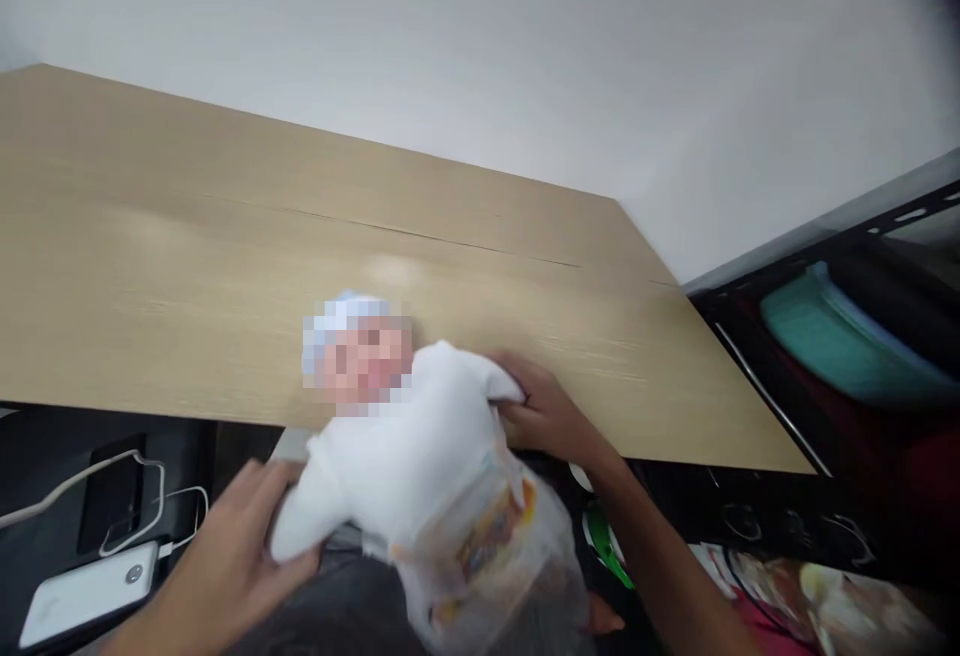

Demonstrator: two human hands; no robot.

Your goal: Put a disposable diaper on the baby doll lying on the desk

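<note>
A doll (409, 436) in a white suit and a pale blue cap lies at the near edge of a light wooden table (225, 266), its lower body over my lap. It wears a diaper (480, 536) with an orange print. My left hand (232, 546) grips the doll's near arm at the sleeve. My right hand (544, 406) is closed on the doll's other arm at the table edge. The picture is blurred by motion.
A white power bank (86, 596) with a white cable (112, 506) lies at the lower left on a dark surface. A dark shelf unit (825, 356) with a teal container (832, 336) stands to the right. A white wall rises behind the table.
</note>
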